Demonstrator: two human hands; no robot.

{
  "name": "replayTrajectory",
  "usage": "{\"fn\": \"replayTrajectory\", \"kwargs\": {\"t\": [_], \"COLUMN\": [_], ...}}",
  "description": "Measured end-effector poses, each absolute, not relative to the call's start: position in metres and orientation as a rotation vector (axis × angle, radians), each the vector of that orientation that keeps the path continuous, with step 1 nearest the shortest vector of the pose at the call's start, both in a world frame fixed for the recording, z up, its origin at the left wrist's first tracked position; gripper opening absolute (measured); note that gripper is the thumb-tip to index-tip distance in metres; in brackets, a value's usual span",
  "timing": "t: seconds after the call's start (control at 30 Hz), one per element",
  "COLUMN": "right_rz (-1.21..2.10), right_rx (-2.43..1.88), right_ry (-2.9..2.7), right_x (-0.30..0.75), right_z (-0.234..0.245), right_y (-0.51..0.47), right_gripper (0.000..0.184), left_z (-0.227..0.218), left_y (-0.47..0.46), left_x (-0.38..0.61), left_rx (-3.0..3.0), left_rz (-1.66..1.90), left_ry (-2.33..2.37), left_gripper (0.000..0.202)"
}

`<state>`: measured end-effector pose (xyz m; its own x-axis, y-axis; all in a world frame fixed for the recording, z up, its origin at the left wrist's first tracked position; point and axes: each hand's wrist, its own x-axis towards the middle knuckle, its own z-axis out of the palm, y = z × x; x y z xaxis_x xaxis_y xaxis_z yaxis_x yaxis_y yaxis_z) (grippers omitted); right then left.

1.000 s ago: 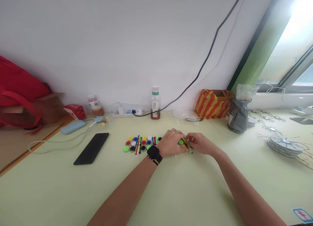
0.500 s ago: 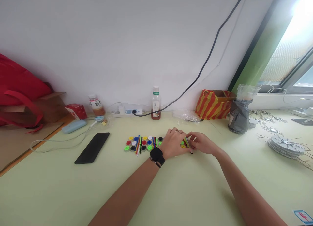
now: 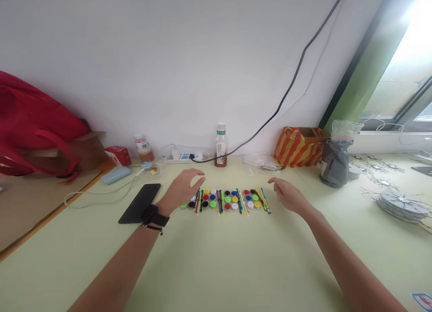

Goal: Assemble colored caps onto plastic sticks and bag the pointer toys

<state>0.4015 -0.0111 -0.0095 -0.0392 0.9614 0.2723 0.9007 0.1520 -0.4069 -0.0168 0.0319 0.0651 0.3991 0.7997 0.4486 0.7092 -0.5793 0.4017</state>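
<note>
A row of small coloured caps (image 3: 229, 200) lies on the pale green table (image 3: 216, 258), split into groups by bundles of coloured sticks (image 3: 240, 202). My left hand (image 3: 182, 190), with a black watch on its wrist, hovers over the left end of the row, fingers loosely spread and holding nothing. At the right end my right hand (image 3: 287, 195) floats just beside the last stick bundle (image 3: 264, 200), fingers apart and empty.
A black phone (image 3: 140, 203) lies left of the caps. Along the wall stand a tea bottle (image 3: 220, 145), a small bottle (image 3: 143, 148), a power strip (image 3: 182, 156), a striped bag (image 3: 299, 146) and a grey wrapped jar (image 3: 334, 161). Red bag (image 3: 30, 123) far left; paper discs (image 3: 401, 204) right.
Both hands have come apart from the right end of the row and let go of the sticks and caps. The left hand swung left; the whole row now shows. The camera shifted.
</note>
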Motion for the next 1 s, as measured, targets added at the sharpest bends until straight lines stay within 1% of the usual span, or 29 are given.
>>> {"fn": "replayTrajectory", "kwargs": {"t": [0.17,0.3,0.43,0.57,0.77,1.0], "right_rz": [0.238,0.287,0.259,0.242,0.268,0.259], "right_rx": [-1.733,-1.72,-1.746,-1.772,-1.734,-1.737], "right_ry": [-1.939,-1.928,-1.966,-1.997,-2.036,-2.064], "right_x": [0.407,0.412,0.41,0.411,0.419,0.42], "right_z": [-0.035,-0.051,-0.059,-0.063,-0.064,-0.06], "right_y": [-0.019,-0.017,-0.015,-0.015,-0.014,-0.014], "right_gripper": [0.034,0.039,0.045,0.051,0.051,0.052], "left_z": [0.016,-0.004,-0.008,-0.006,-0.011,-0.016], "left_y": [0.017,0.017,0.021,0.021,0.028,0.027], "left_x": [-0.06,-0.073,-0.073,-0.077,-0.088,-0.094], "left_rx": [2.396,2.183,2.069,2.052,2.145,2.257], "left_rz": [0.9,0.891,0.911,0.953,0.912,0.838], "left_ry": [1.425,1.465,1.472,1.467,1.417,1.474], "left_gripper": [0.042,0.05,0.056,0.055,0.049,0.049]}}
